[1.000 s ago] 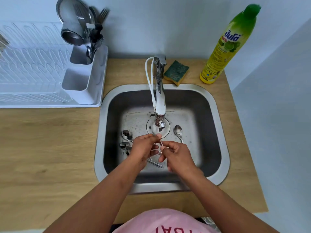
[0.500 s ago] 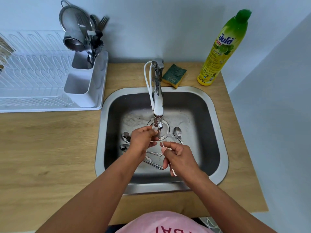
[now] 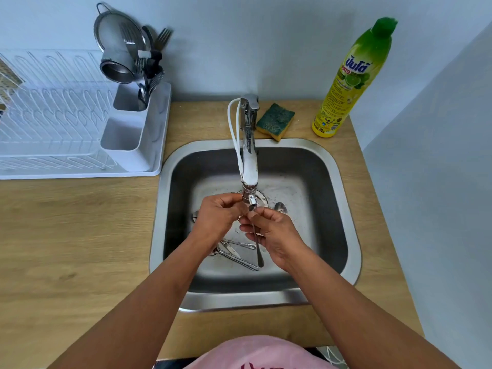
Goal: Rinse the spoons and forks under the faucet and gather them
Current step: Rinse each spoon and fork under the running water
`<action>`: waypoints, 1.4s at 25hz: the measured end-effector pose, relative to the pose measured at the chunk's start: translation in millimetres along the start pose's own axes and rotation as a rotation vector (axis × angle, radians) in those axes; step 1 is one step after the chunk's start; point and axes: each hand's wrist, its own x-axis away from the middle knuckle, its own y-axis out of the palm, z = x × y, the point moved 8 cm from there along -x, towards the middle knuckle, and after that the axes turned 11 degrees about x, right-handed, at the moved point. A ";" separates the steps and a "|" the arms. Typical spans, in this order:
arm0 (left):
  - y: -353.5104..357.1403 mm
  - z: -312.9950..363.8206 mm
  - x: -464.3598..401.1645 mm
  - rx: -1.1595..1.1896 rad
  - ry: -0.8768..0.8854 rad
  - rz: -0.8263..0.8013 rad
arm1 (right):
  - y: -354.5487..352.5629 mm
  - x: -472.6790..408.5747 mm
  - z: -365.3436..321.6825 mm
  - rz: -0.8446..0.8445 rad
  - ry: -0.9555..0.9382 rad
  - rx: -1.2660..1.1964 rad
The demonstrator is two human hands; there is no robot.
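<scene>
Steel spoon [image 3: 257, 245] is being pinched by both hands, left [image 3: 219, 214] and right [image 3: 271, 233], under the faucet [image 3: 249, 166]; wet fingers risk dropping it.

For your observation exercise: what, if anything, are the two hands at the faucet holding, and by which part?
One utensil: the right hand pinches its upper handle, the left hand covers the head under the faucet. Spoon or fork cannot be told.

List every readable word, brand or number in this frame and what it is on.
"PINTO", under a large Thai-script brand word: tall yellow dish-soap bottle with green cap.
"700", low on the same bottle; its remaining fine print is too small to read.
Dark red lettering on the pink shirt: cut off, unreadable.
</scene>
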 end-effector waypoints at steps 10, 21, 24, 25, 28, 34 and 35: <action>1.7 -16.6 -1.0 0.260 -0.176 -0.003 | 19.2 1.7 16.6 -0.251 0.104 -0.306; -7.0 -35.8 11.5 0.225 -0.214 0.008 | 4.7 -1.8 32.9 -0.123 0.069 -0.140; -5.6 -40.2 8.7 0.271 -0.228 0.021 | 6.0 -1.2 36.9 -0.152 0.121 -0.165; -6.8 -45.6 8.4 0.271 -0.240 0.043 | 4.6 -1.9 36.5 -0.138 0.121 -0.164; -19.7 -81.9 14.8 0.223 -0.358 0.207 | -0.6 -6.0 31.5 -0.053 0.101 -0.139; -57.2 -151.9 29.8 0.205 -0.659 0.571 | -3.3 -10.3 22.3 0.027 0.055 -0.054; -60.8 -154.7 26.1 0.196 -0.656 0.583 | -3.7 -10.5 23.1 0.034 0.056 -0.058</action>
